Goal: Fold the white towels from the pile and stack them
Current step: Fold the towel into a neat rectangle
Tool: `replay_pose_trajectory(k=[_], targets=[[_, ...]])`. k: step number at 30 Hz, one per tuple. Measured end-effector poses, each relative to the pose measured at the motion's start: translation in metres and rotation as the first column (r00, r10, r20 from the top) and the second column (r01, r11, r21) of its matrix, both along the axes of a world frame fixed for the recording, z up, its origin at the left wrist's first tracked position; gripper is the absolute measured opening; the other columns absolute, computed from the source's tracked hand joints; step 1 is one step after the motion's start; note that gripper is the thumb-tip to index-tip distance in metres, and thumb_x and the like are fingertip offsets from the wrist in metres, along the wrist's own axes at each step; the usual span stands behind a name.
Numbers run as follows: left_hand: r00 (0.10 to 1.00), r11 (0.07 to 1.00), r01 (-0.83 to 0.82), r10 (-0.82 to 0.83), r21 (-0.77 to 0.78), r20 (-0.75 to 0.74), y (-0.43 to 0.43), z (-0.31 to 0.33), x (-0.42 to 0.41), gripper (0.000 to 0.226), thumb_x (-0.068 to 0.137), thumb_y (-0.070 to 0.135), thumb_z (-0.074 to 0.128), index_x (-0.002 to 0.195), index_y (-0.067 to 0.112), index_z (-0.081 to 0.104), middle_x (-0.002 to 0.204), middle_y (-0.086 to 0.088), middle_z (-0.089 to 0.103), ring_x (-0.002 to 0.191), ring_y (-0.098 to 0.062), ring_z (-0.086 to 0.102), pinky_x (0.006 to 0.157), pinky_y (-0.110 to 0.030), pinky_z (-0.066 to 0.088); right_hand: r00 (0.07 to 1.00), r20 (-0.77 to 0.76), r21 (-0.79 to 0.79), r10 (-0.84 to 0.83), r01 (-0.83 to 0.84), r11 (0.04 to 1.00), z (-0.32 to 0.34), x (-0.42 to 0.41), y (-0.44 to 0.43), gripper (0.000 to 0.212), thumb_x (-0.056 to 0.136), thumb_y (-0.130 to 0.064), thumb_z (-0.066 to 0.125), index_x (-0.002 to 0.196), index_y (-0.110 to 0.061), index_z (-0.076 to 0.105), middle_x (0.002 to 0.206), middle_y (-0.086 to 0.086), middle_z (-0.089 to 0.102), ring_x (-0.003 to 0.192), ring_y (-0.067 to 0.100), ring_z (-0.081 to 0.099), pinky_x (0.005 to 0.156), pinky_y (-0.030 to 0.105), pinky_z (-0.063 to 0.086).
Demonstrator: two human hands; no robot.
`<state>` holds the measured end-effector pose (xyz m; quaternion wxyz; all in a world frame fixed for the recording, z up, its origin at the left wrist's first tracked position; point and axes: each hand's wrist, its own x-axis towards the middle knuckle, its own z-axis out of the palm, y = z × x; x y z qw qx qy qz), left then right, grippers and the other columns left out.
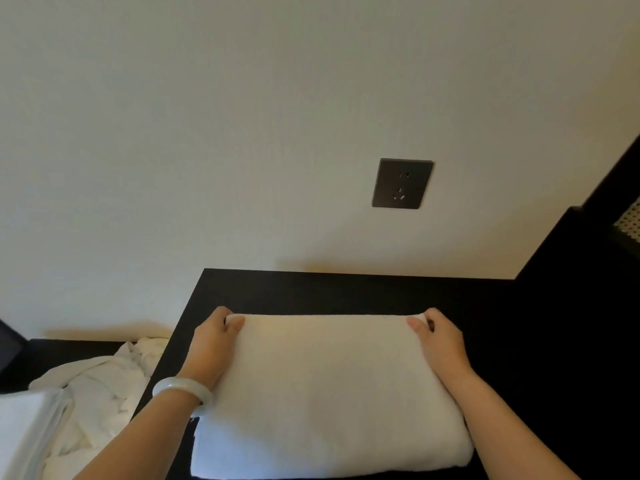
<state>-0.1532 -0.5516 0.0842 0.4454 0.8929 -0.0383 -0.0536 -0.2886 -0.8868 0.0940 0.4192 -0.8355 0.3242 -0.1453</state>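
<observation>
A white towel (325, 393) lies folded flat on the black table (346, 292) in front of me. My left hand (211, 344), with a pale bangle on its wrist, pinches the towel's far left corner. My right hand (440, 341) pinches the far right corner. Both thumbs lie on top of the cloth, with the fingers curled under its far edge. A crumpled pile of white towels (104, 386) lies lower down to the left of the table. A folded white towel (24, 431) sits at the bottom left corner.
A pale wall rises behind the table with a dark power socket (401, 183) on it. Dark furniture (588, 271) stands at the right. A dark object (8, 344) shows at the left edge.
</observation>
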Motion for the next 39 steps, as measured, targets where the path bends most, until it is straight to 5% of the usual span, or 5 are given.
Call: replay_pose_trajectory(k=[10, 19, 25, 29, 39], targets=[[1.0, 0.988, 0.001, 0.0, 0.154, -0.007, -0.005, -0.01, 0.008, 0.016, 0.1, 0.038, 0.046, 0.093, 0.024, 0.049, 0.082, 0.002, 0.062, 0.073, -0.013, 0.061, 0.058, -0.024, 0.043, 0.951, -0.298, -0.648, 0.086, -0.267, 0.713, 0.006, 0.021, 0.014, 0.048, 0.102, -0.03, 0.044, 0.149, -0.02, 0.039, 0.153, 0.004, 0.04, 0.141, 0.023, 0.034, 0.115, 0.039, 0.026], [0.94, 0.76, -0.109, -0.13, 0.64, 0.315, -0.035, 0.026, -0.003, 0.027, 0.093, 0.019, 0.059, 0.116, 0.007, 0.052, 0.11, -0.011, 0.054, 0.096, -0.029, 0.055, 0.079, -0.036, 0.048, 0.923, -0.231, -0.076, 0.309, -0.334, 0.94, 0.004, 0.012, 0.016, 0.046, 0.106, -0.037, 0.036, 0.151, -0.026, 0.036, 0.159, -0.006, 0.03, 0.149, 0.013, 0.018, 0.123, 0.04, 0.015], [0.484, 0.63, 0.513, -0.773, 0.583, 0.41, -0.125, 0.027, -0.105, 0.053, 0.094, 0.045, 0.05, 0.142, 0.023, 0.049, 0.152, -0.001, 0.042, 0.14, -0.022, 0.039, 0.115, -0.045, 0.026, 0.953, -0.001, -0.004, -0.303, 0.303, 0.953, 0.003, -0.056, 0.008, 0.02, 0.1, -0.032, 0.051, 0.114, -0.023, 0.06, 0.107, -0.001, 0.063, 0.093, 0.012, 0.06, 0.079, 0.031, 0.05], [0.506, 0.434, 0.639, -0.859, 0.635, 0.077, -0.148, -0.003, -0.136, 0.064, 0.095, 0.063, 0.009, 0.154, 0.04, -0.002, 0.163, 0.012, -0.012, 0.149, -0.02, -0.019, 0.111, -0.05, -0.024, 0.927, -0.249, 0.005, -0.281, 0.292, 0.957, -0.008, -0.099, 0.027, 0.022, 0.098, -0.05, 0.045, 0.088, -0.031, 0.051, 0.082, -0.007, 0.06, 0.07, 0.007, 0.06, 0.054, 0.025, 0.043], [0.556, 0.468, 0.573, -0.825, 0.673, 0.1, -0.143, -0.01, -0.138, 0.064, 0.092, 0.065, -0.005, 0.152, 0.045, -0.01, 0.161, 0.015, -0.016, 0.147, -0.012, -0.025, 0.115, -0.046, -0.023, 0.924, -0.378, -0.151, -0.062, 0.004, 0.989, -0.012, -0.099, 0.044, 0.023, 0.101, -0.054, 0.028, 0.087, -0.037, 0.034, 0.079, -0.009, 0.058, 0.064, 0.004, 0.06, 0.051, 0.021, 0.044]])
